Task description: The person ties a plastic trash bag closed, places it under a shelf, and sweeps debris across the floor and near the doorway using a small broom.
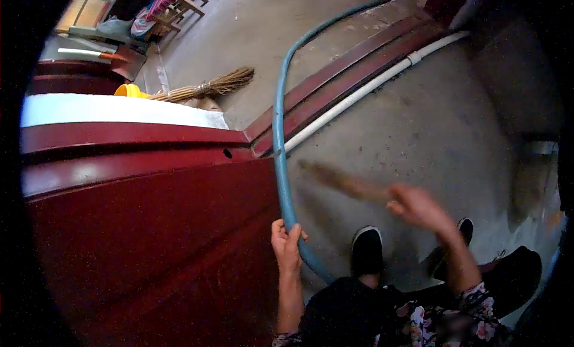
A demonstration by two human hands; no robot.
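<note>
A blue-green hose (281, 102) curves from the far doorway over a dark red sill and down toward my body. My left hand (287, 245) is closed around its lower part, beside the red door panel. My right hand (421, 208) grips one end of a brown wooden stick (353, 184), smeared by motion. The stick's far end points left toward the hose, with a gap between them. What kind of tool it is, if any, is too blurred to tell.
A white pipe (365, 91) runs along the red sill (347, 72). Left lie a straw broom (209, 87), a yellow container (130, 91) and a shovel (127, 61). A wooden stool (179, 9) stands farther back. My dark shoe (366, 251) is on the concrete floor.
</note>
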